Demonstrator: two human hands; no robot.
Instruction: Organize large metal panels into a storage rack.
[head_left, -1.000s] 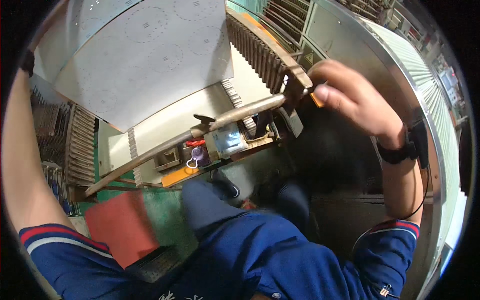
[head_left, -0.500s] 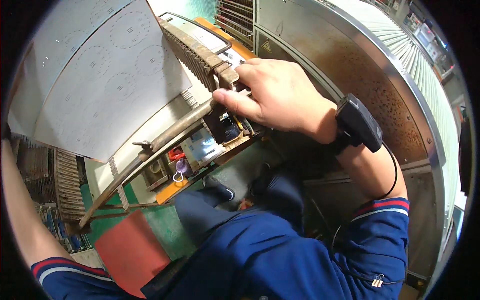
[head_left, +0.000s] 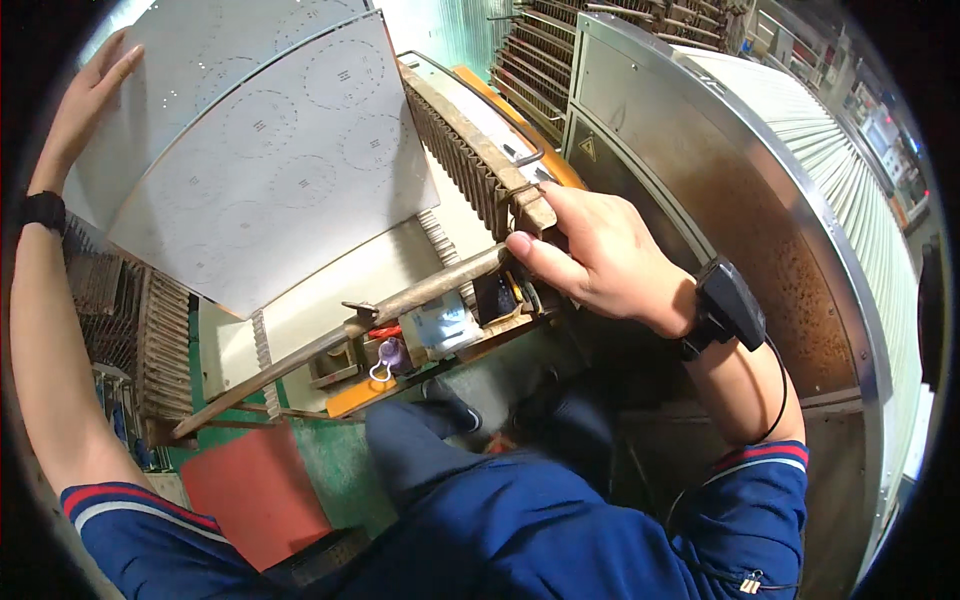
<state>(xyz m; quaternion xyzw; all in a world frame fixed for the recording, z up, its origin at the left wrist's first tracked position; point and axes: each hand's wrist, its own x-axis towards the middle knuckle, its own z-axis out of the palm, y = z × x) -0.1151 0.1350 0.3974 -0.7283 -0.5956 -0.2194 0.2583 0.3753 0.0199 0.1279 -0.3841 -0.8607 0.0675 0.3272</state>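
My left hand (head_left: 88,105) rests at the left edge of the rear pale sheet (head_left: 235,65), its fingers stretched out. In front of that stands another pale sheet (head_left: 270,170), printed with dashed circles. Both sheets are upright in a worn slotted metal rack (head_left: 425,290). My right hand (head_left: 605,255) is closed round the rack's near right corner, thumb by the round front bar and fingers over the end of the toothed rail. A black device is strapped to my right wrist.
To the right stands a metal machine (head_left: 650,200) with a rusty brown panel. Under the rack are a purple bottle (head_left: 392,355), a blue-white packet (head_left: 440,325) and an orange-edged shelf (head_left: 365,397). A red board (head_left: 255,495) lies at lower left. More slotted racks (head_left: 540,70) stand behind.
My left hand has come up into view at the rear sheet's edge. The rack and sheets now appear further right and lower in the picture. My right hand keeps its hold on the corner.
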